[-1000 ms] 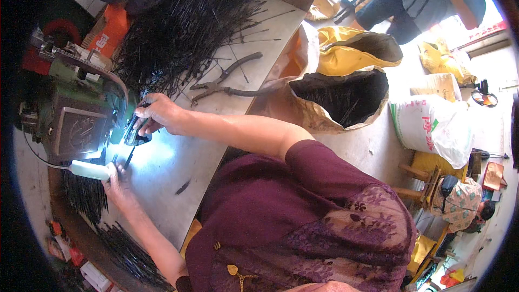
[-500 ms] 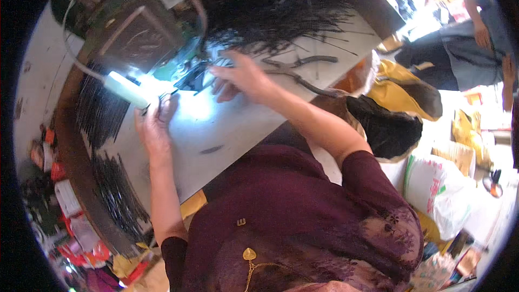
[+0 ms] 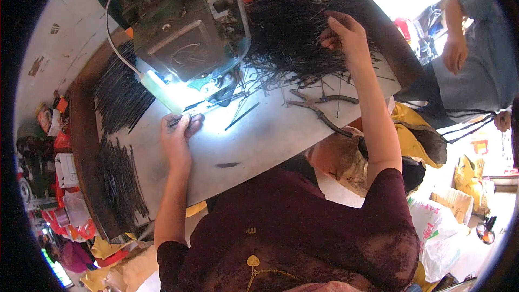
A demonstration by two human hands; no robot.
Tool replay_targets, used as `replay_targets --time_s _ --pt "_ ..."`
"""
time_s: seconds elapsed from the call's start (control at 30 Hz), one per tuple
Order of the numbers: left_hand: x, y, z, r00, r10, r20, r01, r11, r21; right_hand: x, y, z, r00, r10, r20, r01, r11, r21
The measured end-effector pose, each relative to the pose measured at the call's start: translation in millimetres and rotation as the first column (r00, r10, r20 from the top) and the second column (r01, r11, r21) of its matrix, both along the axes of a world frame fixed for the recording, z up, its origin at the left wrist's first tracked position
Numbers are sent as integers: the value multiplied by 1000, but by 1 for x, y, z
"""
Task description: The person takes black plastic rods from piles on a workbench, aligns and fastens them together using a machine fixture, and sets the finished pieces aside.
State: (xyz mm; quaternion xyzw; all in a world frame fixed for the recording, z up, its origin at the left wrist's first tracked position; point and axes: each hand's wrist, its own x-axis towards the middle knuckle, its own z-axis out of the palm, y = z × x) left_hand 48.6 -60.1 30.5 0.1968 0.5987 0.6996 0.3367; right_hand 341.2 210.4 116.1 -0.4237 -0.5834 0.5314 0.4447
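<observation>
My left hand is closed in a pinch near the lit end of a pale lamp. A thin dark strip shows at its fingertips, beside the brightly lit foot of a dark machine. My right hand reaches over a large tangled pile of thin black strips at the far side. Its fingers are curled together; whatever they hold, if anything, cannot be made out. Pliers with dark handles lie on the pale table, and a loose black strip rests near the machine.
Neater bundles of black strips lie along the table's left side, with another bundle nearer me. A raised brown rim edges the table. Yellow and black sacks stand to the right, where another person's hand hangs.
My right hand has left the machine's lit area and moved right and away, over the pile. My left hand stays near the lamp. The whole view has shifted, showing more of the machine.
</observation>
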Motion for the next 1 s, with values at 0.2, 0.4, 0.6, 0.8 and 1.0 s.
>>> replay_targets --time_s 0.2,0.4,0.6,0.8,1.0 --pt "1 5 -2 999 2 -47 -3 1000 -25 2 14 -5 998 29 -49 -28 999 19" --pt "9 8 4 996 65 -63 -67 997 -29 -8 36 -1 992 -36 118 19 990 141" --pt "14 9 6 991 46 -123 -47 999 -10 -126 122 -20 509 -392 766 -620 450 642" --pt "18 17 9 991 70 -110 -70 998 2 -197 212 -82 305 -439 845 -654 548 522" --pt "15 10 -3 985 110 -131 -112 994 -6 -226 214 -98 287 -392 874 -575 659 485"
